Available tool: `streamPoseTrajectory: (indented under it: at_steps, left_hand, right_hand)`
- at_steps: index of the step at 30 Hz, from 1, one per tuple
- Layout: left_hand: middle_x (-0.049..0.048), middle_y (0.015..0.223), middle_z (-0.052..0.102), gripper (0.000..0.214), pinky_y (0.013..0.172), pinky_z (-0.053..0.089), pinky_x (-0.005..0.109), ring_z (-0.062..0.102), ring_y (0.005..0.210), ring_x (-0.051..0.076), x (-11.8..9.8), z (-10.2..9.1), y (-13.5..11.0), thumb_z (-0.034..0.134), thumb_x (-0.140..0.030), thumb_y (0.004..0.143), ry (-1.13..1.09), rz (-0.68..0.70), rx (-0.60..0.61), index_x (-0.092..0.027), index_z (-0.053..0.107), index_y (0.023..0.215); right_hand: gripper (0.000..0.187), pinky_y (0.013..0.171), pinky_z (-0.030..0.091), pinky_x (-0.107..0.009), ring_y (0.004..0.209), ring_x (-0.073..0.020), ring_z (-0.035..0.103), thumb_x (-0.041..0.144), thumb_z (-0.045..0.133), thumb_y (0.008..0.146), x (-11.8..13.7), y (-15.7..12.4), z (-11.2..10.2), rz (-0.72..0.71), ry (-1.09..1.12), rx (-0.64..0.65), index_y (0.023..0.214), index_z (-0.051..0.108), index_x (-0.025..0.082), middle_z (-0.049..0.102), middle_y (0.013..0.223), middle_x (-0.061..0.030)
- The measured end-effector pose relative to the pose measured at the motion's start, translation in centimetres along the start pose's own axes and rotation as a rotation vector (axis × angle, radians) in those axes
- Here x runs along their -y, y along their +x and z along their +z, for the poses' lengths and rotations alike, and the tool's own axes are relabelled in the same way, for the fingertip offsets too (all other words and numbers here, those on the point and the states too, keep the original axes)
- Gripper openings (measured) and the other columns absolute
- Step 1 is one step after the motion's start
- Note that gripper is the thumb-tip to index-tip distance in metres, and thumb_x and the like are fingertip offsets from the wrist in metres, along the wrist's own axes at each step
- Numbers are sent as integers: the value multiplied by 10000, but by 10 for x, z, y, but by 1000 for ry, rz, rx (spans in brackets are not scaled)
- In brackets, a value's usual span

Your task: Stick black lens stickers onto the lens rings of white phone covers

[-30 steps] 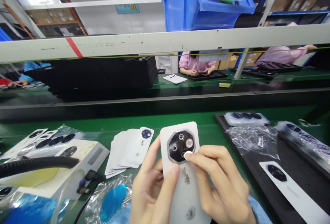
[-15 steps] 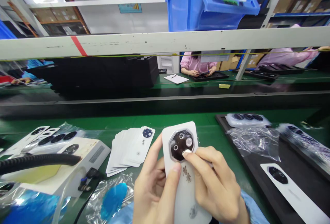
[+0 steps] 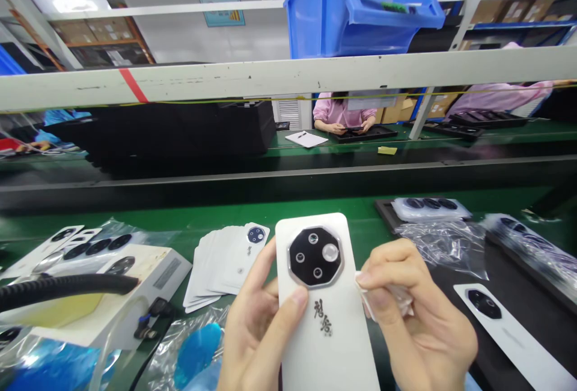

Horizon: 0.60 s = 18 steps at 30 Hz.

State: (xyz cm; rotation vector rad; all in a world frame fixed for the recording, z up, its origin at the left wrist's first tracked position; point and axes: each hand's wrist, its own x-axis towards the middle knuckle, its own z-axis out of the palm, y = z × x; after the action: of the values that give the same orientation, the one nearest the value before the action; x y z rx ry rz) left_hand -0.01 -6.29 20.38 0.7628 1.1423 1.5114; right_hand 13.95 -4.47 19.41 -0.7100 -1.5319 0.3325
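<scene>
My left hand [image 3: 261, 325] grips a white phone back cover [image 3: 329, 343] upright, thumb on its face and fingers behind the left edge. The cover has a black octagonal camera area with several lens rings and dark lettering below it. Beside its right edge, my right hand [image 3: 415, 319] pinches a crumpled white wipe [image 3: 392, 304] between thumb and fingers. Whether the wipe touches the cover's edge I cannot tell. Left of my hands lies a fanned stack of white covers [image 3: 220, 259], the top one showing a camera area.
On the right, a black tray [image 3: 509, 253] bears a white cover [image 3: 518, 331] and plastic-wrapped parts [image 3: 430, 208]. At left are a white box [image 3: 157, 283], a black hose [image 3: 67, 286] and blue film in clear bags [image 3: 198, 349]. A person in pink [image 3: 345, 115] sits across the bench.
My right hand has moved off the camera area to the right of the cover, and the wipe now shows. The cover has turned more squarely to face me.
</scene>
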Motion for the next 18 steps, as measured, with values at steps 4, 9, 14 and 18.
streamPoseTrajectory:
  at_steps: [4, 9, 14, 18]
  left_hand:
    - [100, 1014, 756, 720, 461, 528, 199, 739, 752, 284, -6, 2, -2, 771, -308, 708, -63, -101, 32, -223, 503, 1371]
    - [96, 891, 772, 752, 457, 526, 218, 736, 662, 272, -7, 4, -4, 766, -307, 719, -116, -113, 61, -223, 458, 1399]
    - [112, 911, 768, 792, 419, 491, 183, 730, 684, 268, -1, 3, -4, 798, -416, 674, -52, -60, -3, -173, 507, 1369]
    - [103, 917, 768, 768, 428, 496, 188, 722, 661, 251, 2, 3, -9, 784, -419, 689, 34, -3, -26, -183, 511, 1366]
  right_hand:
    - [203, 421, 374, -226, 598, -99, 495, 21, 492, 878, 0, -2, -2, 58, 90, 52, 890, 621, 177, 503, 783, -20]
    - [195, 415, 349, -234, 585, -103, 481, 52, 497, 890, 2, -5, -3, 114, 129, 35, 897, 625, 199, 495, 773, -11]
    - [198, 455, 423, -226, 636, -109, 542, 29, 530, 860, 8, -7, 1, 47, -8, -3, 878, 647, 187, 524, 783, -17]
    - [237, 553, 509, -228, 697, -118, 601, 8, 549, 846, 8, -15, 8, -68, -322, -55, 922, 669, 198, 580, 838, -26]
